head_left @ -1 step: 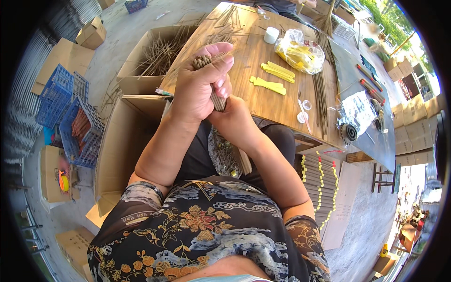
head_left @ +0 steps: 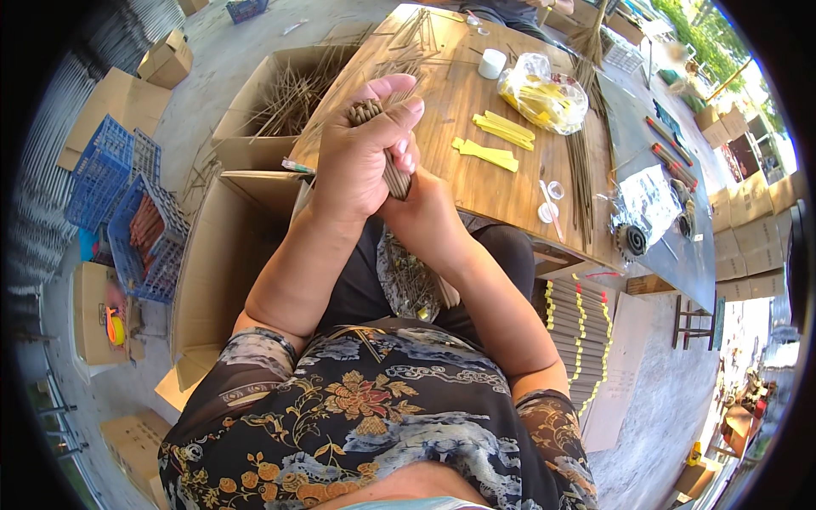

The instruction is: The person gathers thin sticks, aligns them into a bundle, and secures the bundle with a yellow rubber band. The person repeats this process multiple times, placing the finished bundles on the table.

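A bundle of thin brown sticks (head_left: pixel 398 180) stands tilted in front of me, its round ends gathered at the top. My left hand (head_left: pixel 364 157) is closed around its upper part, the thumb across the sticks. Lower down, my right hand (head_left: pixel 425 212) wraps the same bundle, its fingers mostly hidden. More of the bundle's lower end shows below that hand, over my lap. A patterned cloth (head_left: pixel 399 272) with broken stick bits on it lies across my lap.
On the wooden table (head_left: pixel 433 102) lie yellow strips (head_left: pixel 486 155), a bag of yellow strips (head_left: pixel 542 93), a white jar (head_left: pixel 491 64) and loose long sticks (head_left: pixel 580 187). Cardboard boxes (head_left: pixel 212 255) and blue crates (head_left: pixel 110 174) stand left. Banded stick bundles (head_left: pixel 578 340) sit right. Another person sits across the table.
The lower end of the bundle has shifted slightly below my right hand, and my left fingers have moved a little. Both hands keep their hold.
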Demonstrator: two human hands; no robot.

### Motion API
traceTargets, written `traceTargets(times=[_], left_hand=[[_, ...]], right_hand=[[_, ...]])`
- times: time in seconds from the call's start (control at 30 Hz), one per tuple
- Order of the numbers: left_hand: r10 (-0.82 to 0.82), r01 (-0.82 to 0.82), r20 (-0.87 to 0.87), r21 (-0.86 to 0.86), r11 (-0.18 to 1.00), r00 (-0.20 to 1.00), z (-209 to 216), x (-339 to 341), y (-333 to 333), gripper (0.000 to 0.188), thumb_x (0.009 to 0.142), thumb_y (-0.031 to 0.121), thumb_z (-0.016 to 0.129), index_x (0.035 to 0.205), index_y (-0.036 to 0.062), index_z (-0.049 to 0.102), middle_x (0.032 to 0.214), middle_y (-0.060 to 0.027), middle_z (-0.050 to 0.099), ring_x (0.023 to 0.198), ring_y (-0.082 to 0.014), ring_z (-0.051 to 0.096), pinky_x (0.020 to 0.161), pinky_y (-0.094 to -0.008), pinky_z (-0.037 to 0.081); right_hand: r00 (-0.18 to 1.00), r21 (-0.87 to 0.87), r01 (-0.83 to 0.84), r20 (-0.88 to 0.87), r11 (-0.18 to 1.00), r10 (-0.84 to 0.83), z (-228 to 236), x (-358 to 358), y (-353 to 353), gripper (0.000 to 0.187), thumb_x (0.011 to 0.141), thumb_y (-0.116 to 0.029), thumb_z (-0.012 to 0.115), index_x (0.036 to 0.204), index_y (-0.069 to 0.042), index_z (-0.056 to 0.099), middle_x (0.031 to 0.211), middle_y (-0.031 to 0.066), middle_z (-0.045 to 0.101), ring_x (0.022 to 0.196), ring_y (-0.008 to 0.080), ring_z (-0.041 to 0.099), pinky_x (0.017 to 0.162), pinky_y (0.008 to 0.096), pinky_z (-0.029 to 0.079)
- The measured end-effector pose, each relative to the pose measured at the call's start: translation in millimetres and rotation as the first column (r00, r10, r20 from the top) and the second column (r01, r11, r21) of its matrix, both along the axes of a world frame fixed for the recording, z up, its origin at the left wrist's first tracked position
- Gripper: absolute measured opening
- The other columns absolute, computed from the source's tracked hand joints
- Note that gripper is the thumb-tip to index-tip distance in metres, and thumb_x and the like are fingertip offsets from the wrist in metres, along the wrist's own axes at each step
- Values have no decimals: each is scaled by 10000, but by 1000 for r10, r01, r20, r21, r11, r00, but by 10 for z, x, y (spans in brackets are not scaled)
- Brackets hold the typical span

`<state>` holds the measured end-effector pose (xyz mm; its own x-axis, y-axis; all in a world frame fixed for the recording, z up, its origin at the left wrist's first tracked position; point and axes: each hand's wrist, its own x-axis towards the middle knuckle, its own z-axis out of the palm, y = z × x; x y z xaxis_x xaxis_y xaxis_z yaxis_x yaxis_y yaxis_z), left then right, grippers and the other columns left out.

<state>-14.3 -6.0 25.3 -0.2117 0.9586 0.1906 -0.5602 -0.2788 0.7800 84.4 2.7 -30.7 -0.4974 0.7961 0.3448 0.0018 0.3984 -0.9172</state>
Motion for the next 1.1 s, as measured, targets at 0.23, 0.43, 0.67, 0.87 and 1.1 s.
traceTargets(times=[0.23, 0.43, 0.67, 0.87, 1.1], left_hand=[[-2, 2, 10, 27, 1000, 1000, -40, -36, 2, 299, 830, 102, 584, 1086, -26, 497, 550, 14, 432, 453, -75, 426, 454, -223, 383], [-144, 143, 19, 38, 989, 989, -63, -121, 39, 308, 848, 124, 562, 1105, -26, 483, 594, -14, 471, 499, -107, 468, 497, -238, 412], [7, -6, -17, 60, 998, 1000, -102, -58, 83, 340, 844, 127, 570, 1122, -33, 460, 683, -66, 534, 621, -172, 544, 583, -297, 476], [54, -53, -86, 17, 998, 995, -100, -48, 46, 368, 836, 132, 583, 1136, -33, 448, 687, -68, 540, 612, -176, 551, 581, -297, 479], [-172, 172, 78, 0, 985, 982, -75, -157, 73, 324, 830, 136, 592, 1108, 3, 493, 568, -4, 471, 488, -106, 479, 485, -244, 416]], right_hand=[[992, -173, -119, 23, 978, 125, 54, 25, -7, 135, 730, -34, 537, 842, 38, 518, 778, 238, 587, 764, 356, 600, 644, 355, 456], [997, -165, -16, 70, 986, 28, 17, 3, -36, 136, 727, -38, 538, 832, 45, 516, 762, 242, 585, 749, 362, 599, 647, 372, 459], [966, -66, 114, 240, 991, -95, 82, 5, -42, 171, 713, -58, 542, 847, 47, 525, 795, 266, 577, 809, 419, 554, 694, 433, 449], [942, 36, 168, 288, 985, -171, 47, 2, -48, 170, 714, -62, 542, 844, 46, 531, 788, 261, 581, 796, 416, 560, 691, 432, 451], [994, -174, -34, 98, 984, 52, -67, -7, 10, 183, 720, -76, 553, 852, 46, 517, 777, 258, 584, 775, 414, 563, 684, 433, 454]])
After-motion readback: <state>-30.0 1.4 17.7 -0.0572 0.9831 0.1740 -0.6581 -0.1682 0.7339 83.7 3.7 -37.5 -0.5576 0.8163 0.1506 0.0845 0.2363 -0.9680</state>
